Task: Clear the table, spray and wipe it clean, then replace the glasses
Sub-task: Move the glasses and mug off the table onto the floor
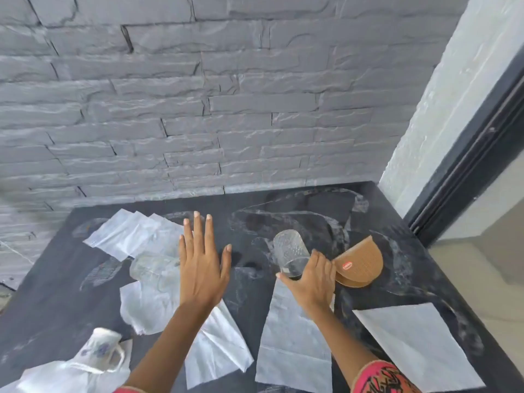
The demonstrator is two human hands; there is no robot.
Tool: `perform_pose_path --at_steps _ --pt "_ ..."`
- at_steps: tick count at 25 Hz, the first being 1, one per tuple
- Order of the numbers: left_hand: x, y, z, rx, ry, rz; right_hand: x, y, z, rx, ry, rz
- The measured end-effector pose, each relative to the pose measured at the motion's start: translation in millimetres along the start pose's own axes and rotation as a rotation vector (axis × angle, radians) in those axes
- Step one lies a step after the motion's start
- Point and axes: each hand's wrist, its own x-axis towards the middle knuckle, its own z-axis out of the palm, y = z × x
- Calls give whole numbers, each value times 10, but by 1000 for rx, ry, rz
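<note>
Backing the scene, a grey rough-cut stone wall (198,95) rises behind a dark marbled tabletop (297,211), with a white plastered pillar (442,109) at the right. Several white paper napkins lie scattered on the tabletop: a large flat sheet (416,344) near the right corner, another (295,341) under the right forearm, a crumpled group (133,234) at the far left. The left hand (202,268) hovers over the tabletop centre, its grip fully open, fingers spread, holding nothing. The right hand (310,276) has its grip closed around the base of a clear textured drinking glass (290,248), which is tilted with its mouth away from the person and holds a little dark liquid at the bottom. Just right of that hand lie brown half-round woven coasters (360,262) bearing a red sticker. A second clear glass (153,268) lies beside the left hand, blurred. A white floral-printed mug (99,350) sits at the near left edge.
</note>
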Motion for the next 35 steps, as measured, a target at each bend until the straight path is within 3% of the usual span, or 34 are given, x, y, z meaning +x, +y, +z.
perform_pose_path --at_steps 10,16,20,24,29,35 --pt "141 -261 501 39 -99 -101 236 40 329 90 196 17" --pt "-24 -503 436 -17 -116 -160 257 -156 217 438 263 -3" --pt "-58 -791 330 3 -119 -185 134 -408 193 648 221 -38" --pt "53 -1320 210 10 -365 -184 30 -737 201 746 173 -70" --pt "221 -1838 196 244 -735 37 -58 -1026 239 784 186 -76" --pt "514 -2100 273 373 -574 384 -208 -1204 359 733 191 -68"
